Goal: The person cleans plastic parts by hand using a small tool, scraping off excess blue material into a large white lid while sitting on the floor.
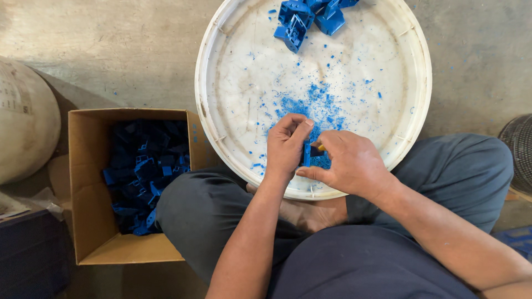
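A cardboard box point(94, 221) of dark blue plastic parts sits at my left knee. Over the round white tray point(233, 66), dusted with blue shavings point(310, 105), my left hand point(285, 147) pinches a small blue part point(306, 153) upright. My right hand point(349, 163) is curled shut around a small tool point(318, 148), touching the part.

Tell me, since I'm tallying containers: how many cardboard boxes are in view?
1. The box sits on the floor left of the person's knee, open and holding blue parts. Others may lie out of frame.
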